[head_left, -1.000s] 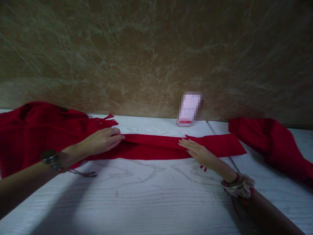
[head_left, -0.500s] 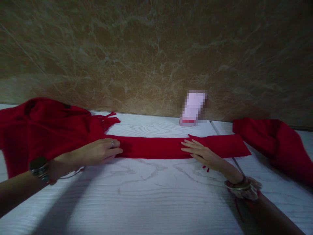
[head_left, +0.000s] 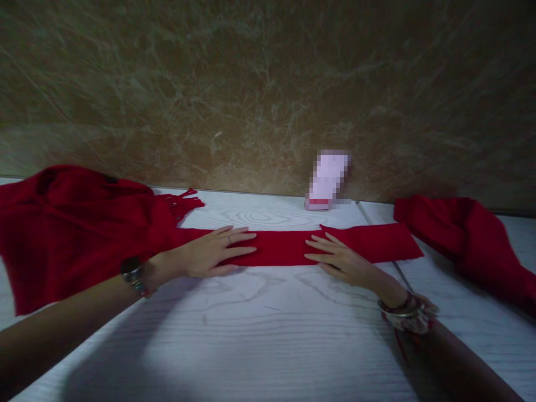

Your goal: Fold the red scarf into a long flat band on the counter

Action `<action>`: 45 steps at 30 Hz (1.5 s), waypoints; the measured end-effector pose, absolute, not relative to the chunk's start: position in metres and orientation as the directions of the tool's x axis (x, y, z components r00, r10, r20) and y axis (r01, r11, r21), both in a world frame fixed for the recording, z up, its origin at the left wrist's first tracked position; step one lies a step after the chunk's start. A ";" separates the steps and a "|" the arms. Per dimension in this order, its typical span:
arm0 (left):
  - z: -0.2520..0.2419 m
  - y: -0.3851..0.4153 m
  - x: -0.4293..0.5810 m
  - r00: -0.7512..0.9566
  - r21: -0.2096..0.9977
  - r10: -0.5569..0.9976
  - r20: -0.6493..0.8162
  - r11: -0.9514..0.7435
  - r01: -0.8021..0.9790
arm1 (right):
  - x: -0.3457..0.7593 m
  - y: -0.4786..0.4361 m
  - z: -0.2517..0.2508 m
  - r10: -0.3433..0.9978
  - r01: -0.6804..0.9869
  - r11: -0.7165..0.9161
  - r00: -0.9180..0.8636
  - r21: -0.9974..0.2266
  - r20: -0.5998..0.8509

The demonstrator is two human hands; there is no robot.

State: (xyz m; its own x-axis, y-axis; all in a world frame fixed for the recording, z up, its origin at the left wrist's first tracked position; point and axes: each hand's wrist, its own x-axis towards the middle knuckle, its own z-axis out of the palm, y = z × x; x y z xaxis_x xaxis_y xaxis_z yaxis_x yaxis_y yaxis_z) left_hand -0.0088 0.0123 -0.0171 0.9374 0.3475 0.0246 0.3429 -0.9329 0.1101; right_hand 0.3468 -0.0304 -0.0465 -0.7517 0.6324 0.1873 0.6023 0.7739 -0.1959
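Note:
A red scarf, folded into a long narrow strip (head_left: 280, 248), lies across the white wood-grain surface. My left hand (head_left: 213, 251) rests flat on the strip's left part, fingers spread and pointing right. Farther right, my right hand (head_left: 341, 258) lies on the strip with its fingers apart, pointing left. Past it, the strip ends in a slanted edge. At the left, a loose heap of red cloth (head_left: 84, 229) with a fringe (head_left: 184, 204) adjoins the strip; my left forearm crosses in front of its lower edge.
Another bunched red cloth (head_left: 464, 234) lies at the right. A pink, blurred-out object (head_left: 329, 181), perhaps a phone, leans against the brown marbled wall (head_left: 251, 95) behind. A seam runs through the white surface (head_left: 251, 335) on the right.
My left hand has slid right along the strip, and its fingers have spread out flat. The right hand stays at about the same place on the cloth. The view has shifted slightly.

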 end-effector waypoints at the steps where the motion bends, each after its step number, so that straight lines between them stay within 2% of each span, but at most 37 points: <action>1: -0.020 0.014 0.001 0.940 0.117 0.342 0.006 -0.934 0.339 | 0.346 -0.031 -0.045 0.628 0.599 0.778 -0.754 -0.192 0.193; 5: -0.029 0.021 0.026 0.947 0.139 0.316 -0.054 -0.937 0.321 | 0.344 -0.034 -0.041 0.626 0.594 0.779 -0.758 -0.200 0.183; 10: -0.029 0.022 0.021 0.926 0.133 0.372 -0.071 -0.916 0.378 | 0.344 -0.033 -0.041 0.650 0.607 0.753 -0.746 -0.252 0.145; 15: -0.026 0.022 0.034 0.910 0.116 0.415 0.010 -0.904 0.411 | 0.345 -0.032 -0.040 0.674 0.616 0.723 -0.728 -0.314 0.124; 19: -0.032 0.024 0.052 0.933 0.127 0.358 0.035 -0.928 0.351 | 0.344 -0.032 -0.038 0.697 0.626 0.696 -0.706 -0.351 0.123; 22: -0.038 0.024 0.055 0.947 0.139 0.322 0.013 -0.938 0.318 | 0.341 -0.032 -0.040 0.732 0.644 0.669 -0.657 -0.371 0.181; 27: -0.040 0.024 0.051 0.948 0.148 0.319 0.010 -0.938 0.314 | 0.330 -0.031 -0.045 0.797 0.744 0.602 -0.545 -0.289 0.258; 30: -0.040 0.025 0.051 0.950 0.157 0.311 0.023 -0.940 0.304 | 0.323 -0.033 -0.046 0.826 0.804 0.562 -0.533 -0.195 0.182; 35: -0.042 0.025 0.051 0.952 0.164 0.306 0.007 -0.940 0.301 | 0.317 -0.036 -0.045 0.813 0.810 0.582 -0.578 -0.068 0.078; 45: -0.037 0.021 0.049 0.945 0.164 0.325 -0.025 -0.932 0.325 | 0.317 -0.039 -0.042 0.813 0.810 0.580 -0.571 -0.085 0.110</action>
State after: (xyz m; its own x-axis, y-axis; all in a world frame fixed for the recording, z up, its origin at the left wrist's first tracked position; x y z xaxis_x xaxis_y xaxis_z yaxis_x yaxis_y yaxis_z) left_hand 0.0493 0.0206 -0.0370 0.9454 0.3249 -0.0250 0.3245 -0.9315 0.1641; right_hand 0.3166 -0.0395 -0.0422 -0.5712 0.8134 0.1103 0.8099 0.5803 -0.0852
